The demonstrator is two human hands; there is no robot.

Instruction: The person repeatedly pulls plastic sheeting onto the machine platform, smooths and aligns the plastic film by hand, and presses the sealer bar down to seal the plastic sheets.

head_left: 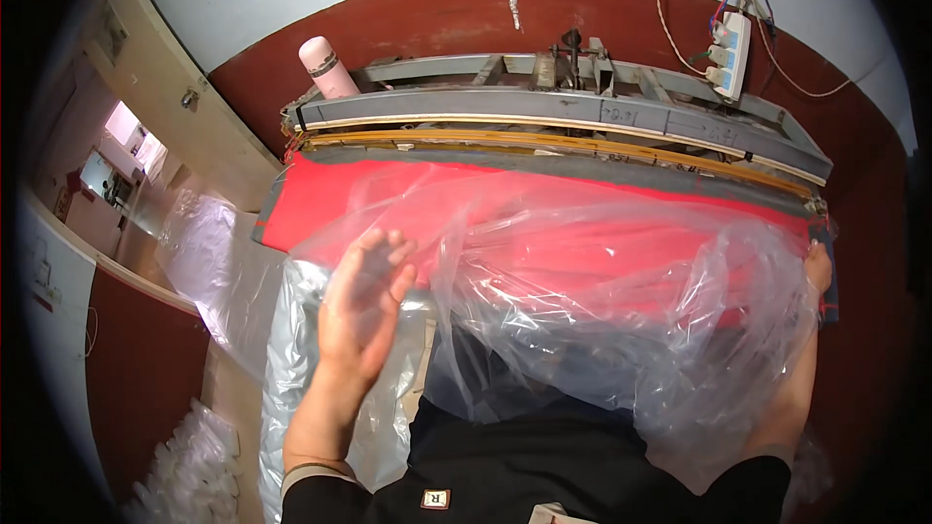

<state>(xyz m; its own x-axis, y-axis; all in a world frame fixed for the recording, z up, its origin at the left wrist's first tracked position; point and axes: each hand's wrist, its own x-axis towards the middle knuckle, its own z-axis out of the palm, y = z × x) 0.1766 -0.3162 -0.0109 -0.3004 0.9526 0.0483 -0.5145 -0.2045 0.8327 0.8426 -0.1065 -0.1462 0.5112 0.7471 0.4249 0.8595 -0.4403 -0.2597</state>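
A sheet of clear plastic film (582, 262) lies in loose folds over a red-covered work surface (330, 199) in front of me, and hangs down over my lap. My left hand (364, 301) is raised at the left part of the film, its fingers apart and slightly curled, with nothing gripped. Whether its fingertips touch the film I cannot tell. At the far right corner of the surface, my right hand (818, 267) is closed on the bunched edge of the film; part of its fingers is hidden.
Behind the red surface runs a long grey metal bar machine (466, 107). A pink bottle (328, 68) stands at its left end. A power strip (731, 56) with cables hangs at the back right. More film (209, 252) trails off left near an open door (180, 63); bundled plastic (194, 461) lies on the floor.
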